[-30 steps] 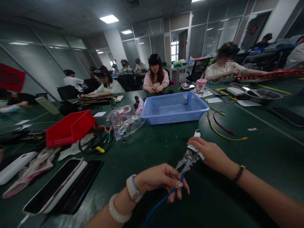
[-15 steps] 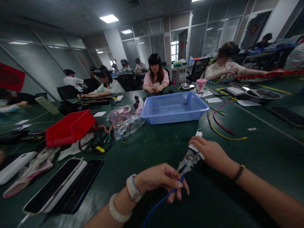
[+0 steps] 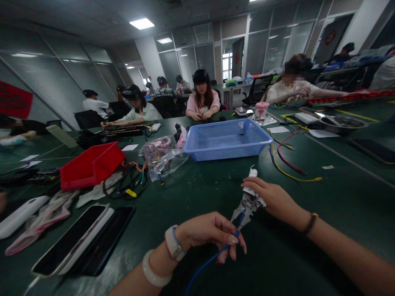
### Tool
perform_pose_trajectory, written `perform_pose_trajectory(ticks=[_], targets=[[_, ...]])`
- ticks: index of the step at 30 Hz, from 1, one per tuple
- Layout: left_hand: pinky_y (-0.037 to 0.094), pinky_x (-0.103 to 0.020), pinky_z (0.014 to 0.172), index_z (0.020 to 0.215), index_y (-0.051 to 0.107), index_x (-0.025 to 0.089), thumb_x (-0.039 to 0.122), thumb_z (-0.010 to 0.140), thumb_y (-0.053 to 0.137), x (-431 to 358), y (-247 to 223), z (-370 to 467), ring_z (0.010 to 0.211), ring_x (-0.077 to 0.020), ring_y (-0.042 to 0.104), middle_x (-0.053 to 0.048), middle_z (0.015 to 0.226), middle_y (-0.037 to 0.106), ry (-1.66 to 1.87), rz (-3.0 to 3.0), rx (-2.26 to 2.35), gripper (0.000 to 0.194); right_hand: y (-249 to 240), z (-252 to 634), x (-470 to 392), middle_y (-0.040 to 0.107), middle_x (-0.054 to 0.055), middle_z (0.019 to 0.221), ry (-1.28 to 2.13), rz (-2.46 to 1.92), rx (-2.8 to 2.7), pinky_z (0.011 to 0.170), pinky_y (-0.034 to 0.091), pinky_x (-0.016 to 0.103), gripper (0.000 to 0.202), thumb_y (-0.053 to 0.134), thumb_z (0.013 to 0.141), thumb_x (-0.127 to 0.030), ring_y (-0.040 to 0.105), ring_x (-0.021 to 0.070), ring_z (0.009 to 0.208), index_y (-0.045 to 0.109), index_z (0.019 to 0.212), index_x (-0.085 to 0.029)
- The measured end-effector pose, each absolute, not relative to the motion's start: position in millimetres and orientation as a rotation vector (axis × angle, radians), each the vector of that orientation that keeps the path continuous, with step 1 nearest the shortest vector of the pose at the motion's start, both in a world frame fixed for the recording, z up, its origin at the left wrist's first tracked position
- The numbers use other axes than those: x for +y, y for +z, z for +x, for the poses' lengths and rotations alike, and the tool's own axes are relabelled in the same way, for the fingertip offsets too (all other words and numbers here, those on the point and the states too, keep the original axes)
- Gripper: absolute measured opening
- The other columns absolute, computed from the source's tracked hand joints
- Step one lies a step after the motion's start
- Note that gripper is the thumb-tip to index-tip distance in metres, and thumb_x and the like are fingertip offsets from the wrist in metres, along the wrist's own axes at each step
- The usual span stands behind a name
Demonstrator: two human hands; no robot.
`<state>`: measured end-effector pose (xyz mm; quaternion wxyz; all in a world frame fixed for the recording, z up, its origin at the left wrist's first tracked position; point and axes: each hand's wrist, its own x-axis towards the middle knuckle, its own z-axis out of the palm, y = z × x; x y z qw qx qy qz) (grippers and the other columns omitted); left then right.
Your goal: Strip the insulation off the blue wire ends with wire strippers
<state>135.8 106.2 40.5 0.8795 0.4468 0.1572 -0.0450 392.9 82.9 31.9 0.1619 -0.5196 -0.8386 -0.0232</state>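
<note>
Left hand [image 3: 205, 232] pinches the thin blue insulated wire [image 3: 212, 258] low over the green table; right hand [image 3: 271, 197] clenches the metal wire stripper [image 3: 245, 207] on its end. Advisable: seat wire squarely, pull straight

Table [image 3: 339, 205] spans the view. Left hand [image 3: 210, 232] at 6 o'clock, near edge; right hand [image 3: 271, 197] just beyond it toward 4 o'clock. Wire stripper [image 3: 245, 207] lies between the two hands, its head touching the wire [image 3: 206, 263] that trails back from the left hand. Basket [image 3: 226, 139] at 12 o'clock, behind both hands. Plastic bag [image 3: 162, 158] left of basket; bin [image 3: 91, 166] at 9 o'clock; phones [image 3: 80, 242] at 8 o'clock; loose wires [image 3: 286, 164] at 2 o'clock.
</note>
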Motion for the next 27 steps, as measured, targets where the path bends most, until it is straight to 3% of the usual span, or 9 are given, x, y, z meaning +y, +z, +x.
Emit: perform_pose_trajectory(ticks=[14, 20, 27], targets=[[0.052, -0.017, 0.049, 0.097, 0.070, 0.007, 0.029, 0.077, 0.074, 106.1, 38.9, 135.9, 0.050, -0.0089, 0.063, -0.004, 0.073, 0.070, -0.117, 0.922, 0.281, 0.030, 35.6, 391.9, 83.8, 0.063, 0.008, 0.108, -0.295, -1.490, -2.377, 0.064, 0.048, 0.029, 0.029, 0.053, 0.080, -0.009, 0.064, 0.0175, 0.076, 0.057, 0.106, -0.020], [0.053, -0.018, 0.049, 0.096, 0.070, 0.008, 0.030, 0.076, 0.074, 107.4, 40.0, 135.3, 0.050, -0.0090, 0.063, -0.004, 0.073, 0.070, -0.134, 0.911, 0.292, 0.029, 34.3, 392.1, 82.1, 0.055, 0.009, 0.129, -0.122, -1.455, -2.351, 0.070, 0.053, 0.033, 0.046, 0.052, 0.078, -0.008, 0.066, 0.0179, 0.083, 0.051, 0.120, -0.024], [0.052, -0.018, 0.049, 0.098, 0.069, 0.007, 0.030, 0.076, 0.075, 107.4, 37.6, 134.2, 0.049, -0.0090, 0.063, -0.004, 0.074, 0.070, -0.120, 0.911, 0.261, 0.032, 33.2, 392.2, 84.1, 0.056, 0.008, 0.126, 0.016, -1.430, -2.389, 0.077, 0.052, 0.034, 0.044, 0.051, 0.078, -0.006, 0.066, 0.0184, 0.091, 0.051, 0.119, -0.024]])
